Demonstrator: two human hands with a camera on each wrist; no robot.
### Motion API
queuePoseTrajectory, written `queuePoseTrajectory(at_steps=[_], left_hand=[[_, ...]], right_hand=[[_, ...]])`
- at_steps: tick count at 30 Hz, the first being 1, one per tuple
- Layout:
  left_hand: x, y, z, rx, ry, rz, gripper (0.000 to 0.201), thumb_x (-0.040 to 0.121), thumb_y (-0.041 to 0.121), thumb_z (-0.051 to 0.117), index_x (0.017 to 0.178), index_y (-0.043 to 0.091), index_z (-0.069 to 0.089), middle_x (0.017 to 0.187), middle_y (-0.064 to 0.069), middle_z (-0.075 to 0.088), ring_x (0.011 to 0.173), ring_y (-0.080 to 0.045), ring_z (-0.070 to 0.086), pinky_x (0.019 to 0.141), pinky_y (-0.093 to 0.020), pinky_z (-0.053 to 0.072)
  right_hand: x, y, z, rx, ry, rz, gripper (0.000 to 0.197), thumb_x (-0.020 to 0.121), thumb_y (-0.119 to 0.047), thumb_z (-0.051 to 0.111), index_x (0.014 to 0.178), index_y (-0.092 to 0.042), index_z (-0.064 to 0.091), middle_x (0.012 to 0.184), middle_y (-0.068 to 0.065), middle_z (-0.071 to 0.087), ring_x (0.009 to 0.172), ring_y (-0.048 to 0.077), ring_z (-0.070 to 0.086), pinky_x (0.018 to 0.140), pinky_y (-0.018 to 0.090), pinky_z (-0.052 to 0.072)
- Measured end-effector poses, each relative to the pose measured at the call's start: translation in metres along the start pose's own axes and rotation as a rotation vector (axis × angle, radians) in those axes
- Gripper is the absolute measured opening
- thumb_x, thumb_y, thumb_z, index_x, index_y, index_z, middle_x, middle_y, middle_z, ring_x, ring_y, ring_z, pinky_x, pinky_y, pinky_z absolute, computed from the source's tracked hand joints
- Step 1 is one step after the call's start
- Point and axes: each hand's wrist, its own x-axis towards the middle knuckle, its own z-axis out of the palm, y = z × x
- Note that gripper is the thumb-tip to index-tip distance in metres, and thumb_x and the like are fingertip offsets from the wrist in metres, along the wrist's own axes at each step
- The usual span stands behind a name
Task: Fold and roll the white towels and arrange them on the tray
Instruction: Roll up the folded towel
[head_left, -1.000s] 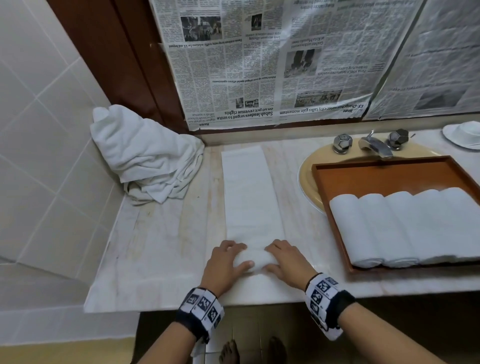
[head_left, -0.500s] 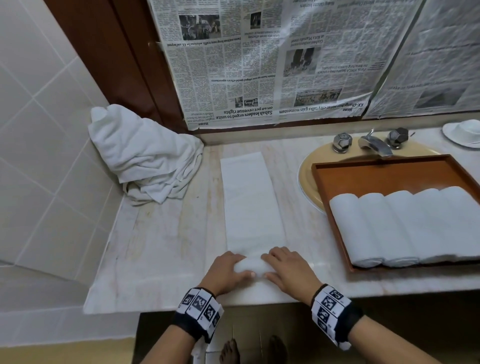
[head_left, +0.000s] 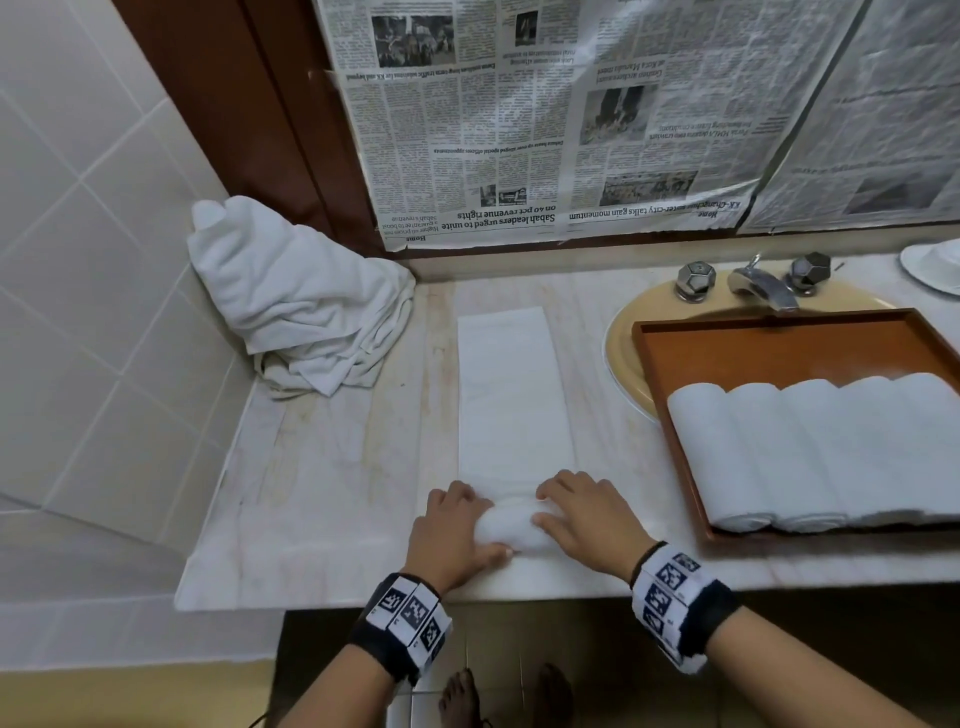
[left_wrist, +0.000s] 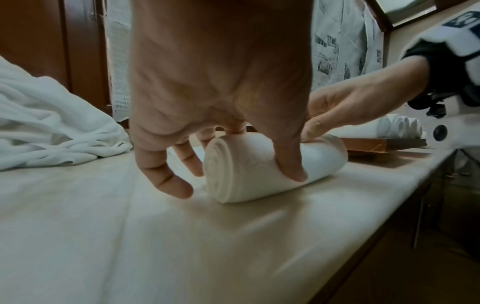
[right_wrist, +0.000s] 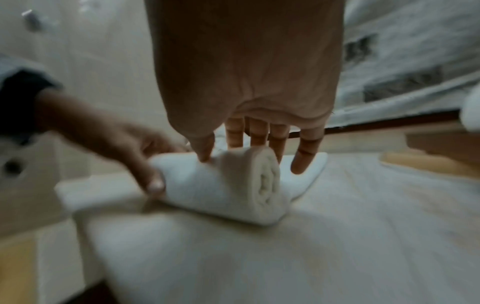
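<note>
Folded towel (head_left: 511, 395) lying as a long strip on the worktop (head_left: 322, 499), its rolled end at the front edge. Left hand (head_left: 451, 530) and right hand (head_left: 587, 514) curl their fingers (left_wrist: 291, 164) over opposite ends of the roll, thumbs on its near side. Five rolled towels (head_left: 810, 457) lie side by side in the tray (head_left: 779, 343) at the right; loose towels (head_left: 301, 301) are heaped in the rear left corner.

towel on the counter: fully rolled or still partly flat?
Partly rolled. The towel lies flat beyond a roll under the left hand and right hand.
</note>
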Motion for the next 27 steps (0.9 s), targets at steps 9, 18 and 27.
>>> queuePoseTrajectory(at_steps=[9,18,27], left_hand=[[-0.003,-0.003,0.009,-0.233,0.084,-0.013,0.069,0.079,0.071,0.059,0.137,0.036,0.047,0.13,0.007,0.052,0.119,-0.017,0.047,0.097,-0.036,0.043],[0.008,0.0,0.002,-0.417,0.109,-0.148,0.053,0.082,0.068,0.065,0.116,0.027,0.065,0.107,0.003,0.057,0.102,-0.013,0.055,0.083,-0.023,0.037],[-0.001,-0.003,0.01,-0.033,0.082,0.033,0.08,0.08,0.08,0.052,0.146,0.038,0.039,0.149,0.014,0.038,0.137,-0.015,0.03,0.101,-0.041,0.041]], right_hand=[[0.01,0.004,0.006,0.498,-0.151,0.127,0.05,0.094,-0.058,0.051,0.115,-0.016,0.067,0.115,0.002,0.067,0.106,0.018,0.059,0.096,0.032,0.042],[-0.004,-0.009,0.03,-0.07,0.19,-0.098,0.056,0.076,-0.057,0.06,0.121,-0.024,0.056,0.112,-0.003,0.061,0.097,0.02,0.06,0.075,0.036,0.05],[0.02,0.0,0.003,0.372,-0.201,0.061,0.041,0.09,-0.049,0.062,0.118,-0.019,0.063,0.116,0.0,0.06,0.109,0.02,0.053,0.094,0.035,0.04]])
